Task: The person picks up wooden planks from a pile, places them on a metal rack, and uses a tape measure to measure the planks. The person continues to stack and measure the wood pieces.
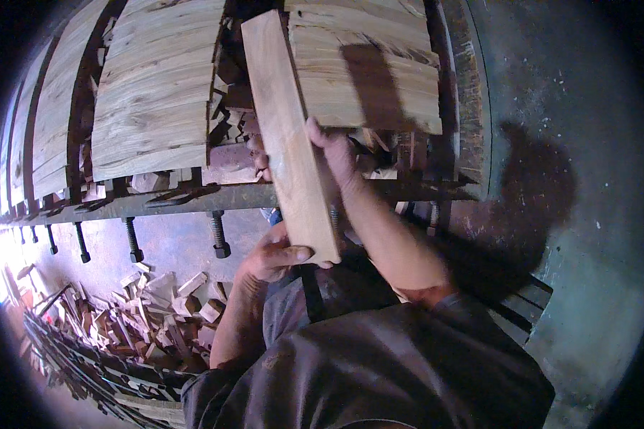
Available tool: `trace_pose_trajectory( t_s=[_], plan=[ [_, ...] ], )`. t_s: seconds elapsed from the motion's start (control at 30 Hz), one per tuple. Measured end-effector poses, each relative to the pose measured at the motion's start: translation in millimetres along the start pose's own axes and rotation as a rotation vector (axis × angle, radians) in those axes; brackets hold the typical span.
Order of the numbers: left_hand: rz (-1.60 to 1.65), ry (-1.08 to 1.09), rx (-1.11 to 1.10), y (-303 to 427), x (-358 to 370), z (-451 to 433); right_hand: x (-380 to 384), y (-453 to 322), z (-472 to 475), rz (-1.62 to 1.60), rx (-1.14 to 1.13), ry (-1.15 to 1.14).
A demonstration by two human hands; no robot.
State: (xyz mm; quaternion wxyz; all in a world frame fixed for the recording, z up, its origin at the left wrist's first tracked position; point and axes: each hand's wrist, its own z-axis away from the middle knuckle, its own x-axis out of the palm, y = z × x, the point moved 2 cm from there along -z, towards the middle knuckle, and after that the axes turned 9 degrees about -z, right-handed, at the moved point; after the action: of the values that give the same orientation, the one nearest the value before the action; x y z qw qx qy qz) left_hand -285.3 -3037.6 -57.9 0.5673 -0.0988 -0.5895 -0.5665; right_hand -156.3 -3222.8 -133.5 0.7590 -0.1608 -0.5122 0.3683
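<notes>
A long, flat wooden board (292,139) is held slanting in front of me, its far end over the gap between two wood panels. My left hand (276,254) grips the near end, thumb on the upper face. My right hand (330,153) holds the board's right edge near its middle, with fingertips showing at the left edge. Beyond the board lie a panel of wood strips (158,91) on the left and another panel of wood strips (365,80) on the right, which bears a dark shadow.
A metal rail (236,197) with threaded clamp bolts (219,236) crosses before me. Wood offcuts (161,316) are heaped on the floor at lower left, beside a bundle of thin dark strips (102,389). Small blocks (228,120) lie beneath the panels. A greenish wall or floor surface is at right.
</notes>
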Motion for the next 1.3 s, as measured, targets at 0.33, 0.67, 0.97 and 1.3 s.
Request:
trace_pose_trajectory(
  t_s=[0.33, 0.67, 0.97, 1.3],
  plan=[
    [-0.634, 0.981, 0.352, 11, -41, -73, -45, -147, 40, 1.313, -0.181, -0.100],
    [-1.370, 1.221, 0.051, -8, -61, -127, -143, -100, 56, 2.044, -0.277, -0.222],
    [-0.592, 0.768, -0.301, 6, -130, -143, -206, -66, 41, 1.967, -0.536, -0.188],
    [-1.143, 0.789, -0.215, 11, -104, -180, -249, -148, 49, 1.489, -0.499, 0.442]
  ],
)
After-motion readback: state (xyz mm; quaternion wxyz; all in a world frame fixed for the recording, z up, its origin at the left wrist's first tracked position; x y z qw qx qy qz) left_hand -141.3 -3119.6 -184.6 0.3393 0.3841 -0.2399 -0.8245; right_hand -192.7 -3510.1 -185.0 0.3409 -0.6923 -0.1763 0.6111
